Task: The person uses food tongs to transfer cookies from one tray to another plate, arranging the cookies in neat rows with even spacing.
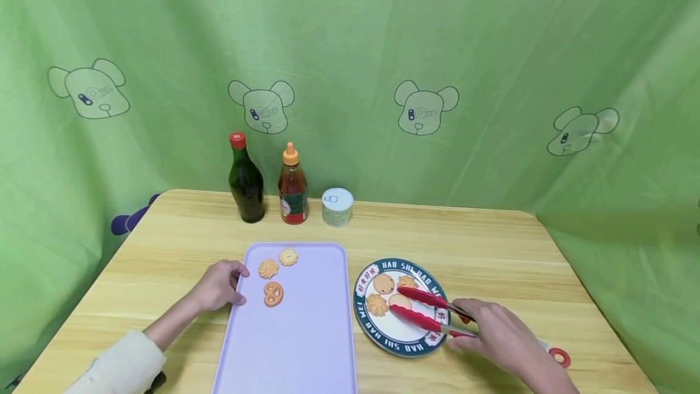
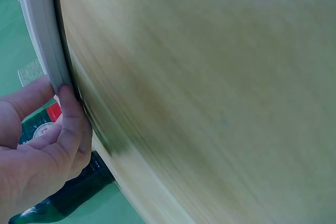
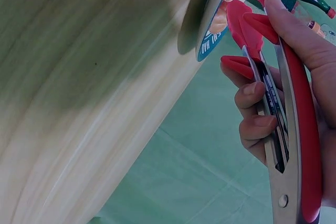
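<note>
while the left hand point(image 1: 219, 285) pinches the tray point(image 1: 306, 345) rim, the right hand point(image 1: 494, 330) grips tongs point(image 1: 423, 312) pointing left.

A wooden table point(image 1: 492, 242) with rounded corners fills the lower view under soft, even light. A green curtain point(image 1: 350, 47) printed with pale bear heads hangs behind it, draping down at three and nine o'clock.
</note>
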### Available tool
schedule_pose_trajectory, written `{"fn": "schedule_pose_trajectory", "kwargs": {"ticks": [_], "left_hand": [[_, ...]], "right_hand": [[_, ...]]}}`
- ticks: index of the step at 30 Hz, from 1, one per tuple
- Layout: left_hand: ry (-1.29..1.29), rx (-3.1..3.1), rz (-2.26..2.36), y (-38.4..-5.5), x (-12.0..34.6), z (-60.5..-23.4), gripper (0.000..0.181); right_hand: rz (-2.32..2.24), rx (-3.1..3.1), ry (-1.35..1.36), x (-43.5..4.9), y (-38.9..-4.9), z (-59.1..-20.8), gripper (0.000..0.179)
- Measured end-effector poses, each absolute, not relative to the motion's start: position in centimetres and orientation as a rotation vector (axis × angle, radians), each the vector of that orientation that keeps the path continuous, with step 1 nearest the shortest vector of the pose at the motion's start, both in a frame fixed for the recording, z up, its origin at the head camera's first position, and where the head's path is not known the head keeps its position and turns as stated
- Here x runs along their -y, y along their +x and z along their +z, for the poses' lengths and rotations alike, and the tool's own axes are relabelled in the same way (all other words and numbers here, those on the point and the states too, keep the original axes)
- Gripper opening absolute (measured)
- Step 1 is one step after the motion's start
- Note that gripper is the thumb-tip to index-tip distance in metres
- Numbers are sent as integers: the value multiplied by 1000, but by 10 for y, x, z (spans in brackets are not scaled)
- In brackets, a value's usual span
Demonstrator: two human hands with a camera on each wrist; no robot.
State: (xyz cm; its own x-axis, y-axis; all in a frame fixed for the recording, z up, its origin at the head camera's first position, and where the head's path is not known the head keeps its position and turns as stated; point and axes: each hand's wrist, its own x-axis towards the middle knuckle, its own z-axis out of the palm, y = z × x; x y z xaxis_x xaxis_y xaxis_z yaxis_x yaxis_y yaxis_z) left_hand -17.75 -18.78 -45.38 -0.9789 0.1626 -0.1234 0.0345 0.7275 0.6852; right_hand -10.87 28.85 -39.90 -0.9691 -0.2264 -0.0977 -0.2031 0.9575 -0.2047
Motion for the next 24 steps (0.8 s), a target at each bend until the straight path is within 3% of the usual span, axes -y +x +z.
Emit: {"fn": "schedule_pose_trajectory", "kwargs": {"ticks": [15, 24], "left_hand": [[162, -2750, 1098, -178, 188, -454, 47], [160, -2743, 1111, -178, 189, -454, 48]], "right_hand": [[-290, -3004, -410, -287, -114, -386, 69], [-298, -3044, -480, -261, -130, -379, 68]]}}
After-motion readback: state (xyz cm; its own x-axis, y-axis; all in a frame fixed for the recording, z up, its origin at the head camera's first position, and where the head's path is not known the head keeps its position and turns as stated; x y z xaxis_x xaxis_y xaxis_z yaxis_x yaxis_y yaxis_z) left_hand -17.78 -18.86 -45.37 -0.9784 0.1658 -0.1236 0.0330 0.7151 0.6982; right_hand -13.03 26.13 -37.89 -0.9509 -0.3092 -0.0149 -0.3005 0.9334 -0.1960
